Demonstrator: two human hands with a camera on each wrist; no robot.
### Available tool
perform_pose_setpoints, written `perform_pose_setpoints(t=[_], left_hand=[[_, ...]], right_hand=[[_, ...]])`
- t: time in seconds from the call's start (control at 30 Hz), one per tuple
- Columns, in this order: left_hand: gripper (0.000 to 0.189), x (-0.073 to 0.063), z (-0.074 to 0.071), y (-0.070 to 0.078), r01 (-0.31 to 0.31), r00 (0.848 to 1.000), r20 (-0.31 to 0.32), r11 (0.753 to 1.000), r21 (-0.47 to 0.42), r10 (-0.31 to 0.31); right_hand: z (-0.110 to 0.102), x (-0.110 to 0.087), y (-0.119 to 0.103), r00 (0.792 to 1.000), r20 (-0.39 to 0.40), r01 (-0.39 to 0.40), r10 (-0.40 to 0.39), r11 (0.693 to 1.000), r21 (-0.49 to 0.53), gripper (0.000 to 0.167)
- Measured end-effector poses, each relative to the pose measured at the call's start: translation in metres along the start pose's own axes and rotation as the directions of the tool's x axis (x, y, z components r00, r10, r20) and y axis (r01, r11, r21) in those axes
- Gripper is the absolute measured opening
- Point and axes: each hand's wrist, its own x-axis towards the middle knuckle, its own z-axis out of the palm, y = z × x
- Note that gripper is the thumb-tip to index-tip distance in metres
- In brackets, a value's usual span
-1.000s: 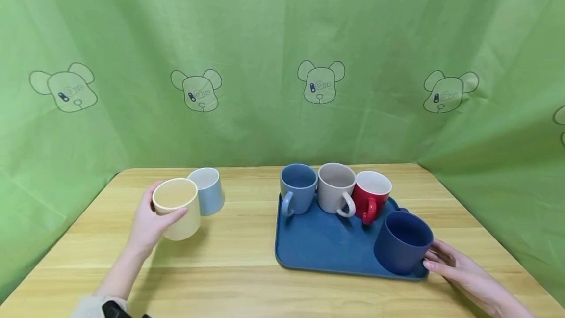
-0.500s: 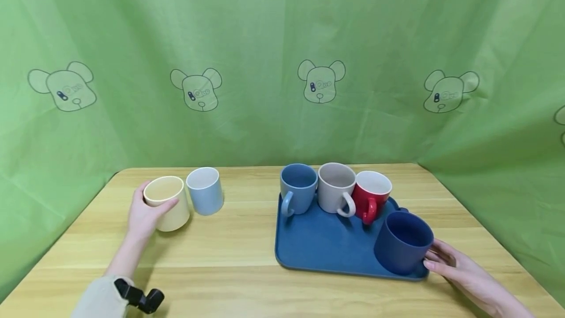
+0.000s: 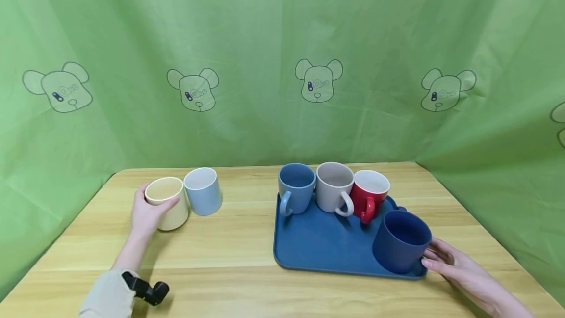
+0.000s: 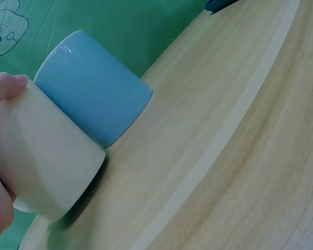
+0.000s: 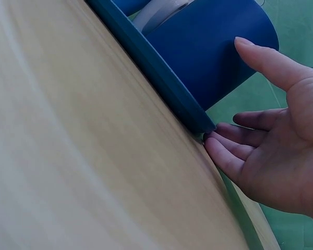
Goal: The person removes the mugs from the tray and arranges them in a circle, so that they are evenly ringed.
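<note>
My left hand grips a cream mug from its left side, thumb across the front and fingers behind. The mug's base is at the table, with a dark shadow along it in the left wrist view. Close to its right stands a light blue cup. My right hand is beside a large navy mug on the right corner of a blue tray. Its fingers are loosely bent, some at the tray's corner. The thumb lies at the navy mug's side; whether it presses there, I cannot tell.
Along the tray's back stand a blue mug, a light grey mug and a red mug with a white inside. The wooden table reaches back to a green curtain.
My left hand has brought the cream mug left and down to the table, apart from its earlier overlap with the light blue cup. The right hand stays at the tray's corner.
</note>
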Motion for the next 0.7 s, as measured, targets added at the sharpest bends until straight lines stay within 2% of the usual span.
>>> perform_pose_setpoints(t=[0.5,0.7], left_hand=[[0.086,-0.0014,0.0045,-0.0026,-0.001,1.0,-0.014,0.998,-0.061,0.0],[0.093,-0.0038,0.0005,0.002,0.066,0.998,-0.006,0.989,-0.13,-0.067]], right_hand=[[0.0006,-0.0001,0.0019,1.0,-0.007,0.017,-0.017,1.0,0.004,0.071],[0.0007,-0.0002,0.0013,1.0,-0.016,0.006,-0.006,1.0,-0.009,0.074]])
